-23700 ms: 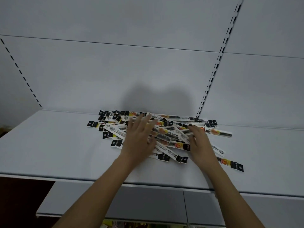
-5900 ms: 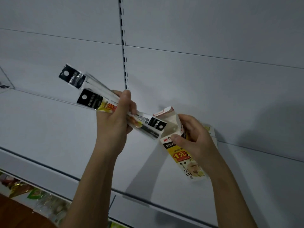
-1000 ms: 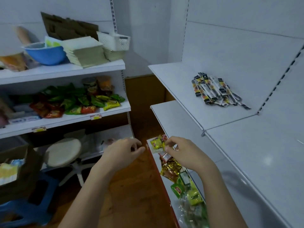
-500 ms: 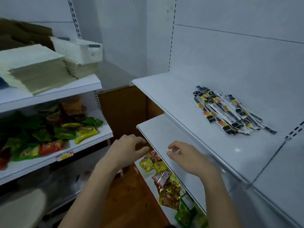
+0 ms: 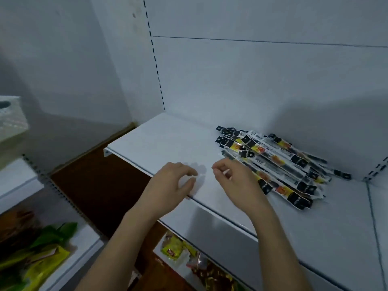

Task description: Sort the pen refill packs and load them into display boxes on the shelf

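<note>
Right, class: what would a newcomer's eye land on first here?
First, the heap of long, clear plastic pen refill packs with black and yellow labels, lying on the white metal shelf against its back panel. Next, two bare hands hovering over the shelf's front edge: left hand, right hand, both loosely curled.

Pen refill packs (image 5: 270,162): long clear sleeves with black header tabs and yellow-orange labels, lying flat in a loose overlapping pile, roughly parallel and angled diagonally, on the white shelf (image 5: 168,141) near its back panel, toward the right upright.
</note>
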{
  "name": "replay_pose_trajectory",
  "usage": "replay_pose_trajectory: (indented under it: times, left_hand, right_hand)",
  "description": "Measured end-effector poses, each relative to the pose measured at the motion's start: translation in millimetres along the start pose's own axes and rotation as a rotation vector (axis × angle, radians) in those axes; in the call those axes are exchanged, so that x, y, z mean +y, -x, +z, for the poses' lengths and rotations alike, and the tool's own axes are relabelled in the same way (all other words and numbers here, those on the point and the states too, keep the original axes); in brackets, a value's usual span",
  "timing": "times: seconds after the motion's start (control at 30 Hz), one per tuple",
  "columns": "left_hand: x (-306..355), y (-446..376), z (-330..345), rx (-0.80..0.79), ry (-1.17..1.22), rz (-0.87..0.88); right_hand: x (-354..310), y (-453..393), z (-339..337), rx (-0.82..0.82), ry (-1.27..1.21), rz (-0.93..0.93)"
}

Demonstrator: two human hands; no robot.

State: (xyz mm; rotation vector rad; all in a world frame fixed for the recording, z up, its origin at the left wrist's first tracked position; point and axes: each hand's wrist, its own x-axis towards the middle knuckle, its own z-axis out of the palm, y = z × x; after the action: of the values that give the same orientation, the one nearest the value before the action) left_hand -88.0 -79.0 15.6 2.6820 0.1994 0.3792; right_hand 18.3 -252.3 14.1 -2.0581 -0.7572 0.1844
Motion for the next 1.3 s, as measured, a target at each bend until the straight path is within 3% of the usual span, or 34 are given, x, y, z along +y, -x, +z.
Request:
replay_pose_trajectory:
  times: [0.13,0.27,0.37,0.5,0.7,0.87,1.0,1.2,1.3]
  left_hand:
    - [-6,-50,24,-0.036,0.082,0.185]
    - [11,-98,54,-0.107,0.142,0.5]
    - [16,-122,76,-0.114,0.214,0.624]
    - [8,-129,96,-0.102,0.221,0.656]
    - [2,-127,100,-0.09,0.337,0.715]
    - [3,-126,97,-0.08,0.356,0.675]
    - [8,-123,98,-0.078,0.28,0.643]
    - [13,-113,95,-0.02,0.232,0.627]
    - [26,-98,91,-0.047,0.195,0.537]
  right_hand:
    - [19,-10,-3,0.193,0.038,0.038]
    - [30,-3,-14,0.216,0.057,0.128]
    - [32,15,-17,0.366,-0.016,0.197]
    - [31,45,-13,0.58,-0.07,0.275]
    - [35,67,8,0.645,0.342,0.301]
    - [40,78,-5,0.811,0.48,0.434]
    - [57,78,-15,0.753,0.641,0.661]
    - [59,82,-13,0.624,0.703,0.637]
    - [61,89,-18,0.538,0.673,0.634]
